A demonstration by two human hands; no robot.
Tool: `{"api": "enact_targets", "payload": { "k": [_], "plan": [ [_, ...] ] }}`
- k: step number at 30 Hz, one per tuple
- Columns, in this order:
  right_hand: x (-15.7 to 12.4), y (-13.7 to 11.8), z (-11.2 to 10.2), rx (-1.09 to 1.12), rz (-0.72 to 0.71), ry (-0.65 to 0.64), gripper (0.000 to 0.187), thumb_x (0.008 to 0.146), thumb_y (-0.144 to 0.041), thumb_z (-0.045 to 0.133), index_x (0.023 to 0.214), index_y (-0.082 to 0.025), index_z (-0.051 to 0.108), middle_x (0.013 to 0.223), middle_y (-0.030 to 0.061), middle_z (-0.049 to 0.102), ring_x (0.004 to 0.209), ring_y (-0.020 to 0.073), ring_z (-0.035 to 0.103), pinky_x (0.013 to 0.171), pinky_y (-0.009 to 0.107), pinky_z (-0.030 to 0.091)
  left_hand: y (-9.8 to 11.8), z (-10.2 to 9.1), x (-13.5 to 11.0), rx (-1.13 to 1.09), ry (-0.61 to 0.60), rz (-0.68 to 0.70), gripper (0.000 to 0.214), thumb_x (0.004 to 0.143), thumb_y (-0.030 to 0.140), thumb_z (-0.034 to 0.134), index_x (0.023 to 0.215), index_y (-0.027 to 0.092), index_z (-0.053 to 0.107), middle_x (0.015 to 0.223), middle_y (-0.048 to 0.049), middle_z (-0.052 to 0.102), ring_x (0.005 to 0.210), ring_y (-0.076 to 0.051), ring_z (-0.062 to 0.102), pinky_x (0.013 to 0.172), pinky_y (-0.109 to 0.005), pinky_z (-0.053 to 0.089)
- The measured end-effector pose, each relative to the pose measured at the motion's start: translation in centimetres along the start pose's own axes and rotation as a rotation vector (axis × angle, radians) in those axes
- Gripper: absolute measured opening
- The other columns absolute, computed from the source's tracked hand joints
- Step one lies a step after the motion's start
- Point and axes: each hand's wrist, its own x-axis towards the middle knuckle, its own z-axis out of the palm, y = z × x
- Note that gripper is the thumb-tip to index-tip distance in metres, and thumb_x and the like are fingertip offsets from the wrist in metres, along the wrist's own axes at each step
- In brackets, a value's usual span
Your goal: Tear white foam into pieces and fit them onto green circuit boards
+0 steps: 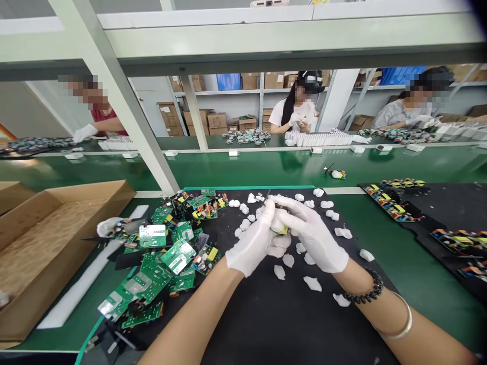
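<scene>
Both my hands wear white gloves and meet over the black mat (266,314). My left hand (256,241) and my right hand (312,230) are closed together around a small circuit board (282,230) with a yellow part, mostly hidden by the fingers. Several small white plastic pieces (312,283) lie scattered on the mat around my hands. A heap of green circuit boards (167,253) lies to the left of my left hand.
An open cardboard box (57,243) sits at the left, with a white foam strip (83,284) beside it. More boards lie on a black mat (449,208) at right. Three other people work across the green conveyor belt (247,167), behind a frame post (125,116).
</scene>
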Motion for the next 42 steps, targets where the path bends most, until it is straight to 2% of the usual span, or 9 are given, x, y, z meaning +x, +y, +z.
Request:
{"api": "enact_targets", "payload": {
  "k": [4, 10, 13, 15, 18, 24, 28, 34, 42],
  "plan": [
    [0.0, 0.2, -0.3, -0.010, 0.023, -0.021, 0.028, 0.085, -0.030, 0.050, 0.109, -0.023, 0.063, 0.066, -0.0018, 0.056, 0.065, 0.0121, 0.050, 0.057, 0.024, 0.041, -0.6, -0.3, 0.6, -0.018, -0.067, 0.068, 0.064, 0.078, 0.071, 0.023, 0.065, 0.014, 0.049, 0.060, 0.0008, 0.040, 0.043, -0.004, 0.026, 0.036, -0.016, 0.010],
    [0.2, 0.6, -0.4, -0.014, 0.019, -0.003, 0.033, 0.087, -0.037, 0.047, 0.112, -0.024, 0.062, 0.065, -0.0006, 0.056, 0.054, 0.0120, 0.045, 0.049, 0.025, 0.037, -0.6, -0.5, 0.8, -0.059, -0.089, 0.036, 0.060, 0.078, 0.070, 0.025, 0.068, 0.016, 0.046, 0.061, 0.0001, 0.043, 0.041, -0.004, 0.025, 0.035, -0.017, 0.011],
    [0.3, 0.8, -0.2, 0.023, 0.036, 0.040, 0.033, 0.087, -0.042, 0.047, 0.108, -0.024, 0.065, 0.074, 0.0009, 0.062, 0.058, 0.0131, 0.051, 0.059, 0.029, 0.045, -0.3, -0.6, 0.3, -0.105, -0.168, 0.003, 0.052, 0.080, 0.066, 0.032, 0.066, 0.017, 0.041, 0.061, 0.0000, 0.044, 0.041, -0.004, 0.026, 0.036, -0.016, 0.011],
    [0.3, 0.8, -0.2, 0.068, 0.000, 0.035, 0.039, 0.090, -0.046, 0.037, 0.105, -0.024, 0.066, 0.092, 0.0033, 0.066, 0.077, 0.0167, 0.059, 0.074, 0.032, 0.048, -0.2, -0.8, 0.1, -0.150, -0.206, -0.034, 0.047, 0.081, 0.062, 0.038, 0.066, 0.017, 0.039, 0.065, -0.0013, 0.048, 0.041, -0.003, 0.027, 0.036, -0.016, 0.011],
    [0.1, 0.7, -0.1, 0.037, -0.067, 0.015, 0.046, 0.093, -0.048, 0.030, 0.106, -0.023, 0.066, 0.112, 0.0040, 0.063, 0.107, 0.0203, 0.054, 0.096, 0.034, 0.040, -0.1, -1.1, 0.1, -0.224, -0.185, -0.077, 0.041, 0.081, 0.056, 0.044, 0.069, 0.016, 0.040, 0.068, -0.0026, 0.051, 0.041, -0.002, 0.027, 0.036, -0.015, 0.011],
    [0.1, 0.7, -0.2, 0.055, -0.115, -0.030, 0.049, 0.093, -0.050, 0.027, 0.111, -0.023, 0.063, 0.119, 0.0042, 0.060, 0.115, 0.0222, 0.051, 0.102, 0.039, 0.037, 0.0, -1.8, 0.7, -0.366, -0.316, -0.103, 0.047, 0.082, 0.059, 0.037, 0.079, 0.014, 0.050, 0.068, -0.0035, 0.049, 0.041, -0.004, 0.030, 0.036, -0.017, 0.014],
    [0.2, 0.7, -0.3, 0.032, -0.134, -0.053, 0.047, 0.093, -0.050, 0.029, 0.114, -0.024, 0.061, 0.125, 0.0036, 0.057, 0.119, 0.0219, 0.048, 0.103, 0.039, 0.035, -0.1, -2.1, 0.9, -0.374, -0.330, -0.092, 0.050, 0.086, 0.057, 0.031, 0.079, 0.011, 0.052, 0.069, -0.0043, 0.048, 0.042, -0.004, 0.030, 0.037, -0.017, 0.014],
    [0.3, 0.4, -0.7, 0.032, -0.114, -0.087, 0.041, 0.093, -0.045, 0.033, 0.115, -0.025, 0.061, 0.126, 0.0021, 0.056, 0.119, 0.0210, 0.048, 0.103, 0.038, 0.036, -0.2, -1.9, 1.0, -0.350, -0.304, -0.063, 0.055, 0.079, 0.066, 0.035, 0.073, 0.013, 0.051, 0.066, -0.0032, 0.049, 0.039, -0.004, 0.027, 0.035, -0.018, 0.014],
    [-0.1, -0.7, -0.9, -0.120, -0.142, -0.123, 0.033, 0.087, -0.037, 0.048, 0.117, -0.027, 0.058, 0.118, 0.0039, 0.059, 0.097, 0.0218, 0.058, 0.087, 0.039, 0.047, -0.9, -1.0, 0.3, -0.055, 0.055, 0.152, 0.055, 0.077, 0.067, 0.040, 0.058, 0.015, 0.045, 0.055, 0.0015, 0.037, 0.043, -0.005, 0.029, 0.038, -0.019, 0.014]
  ]
}}
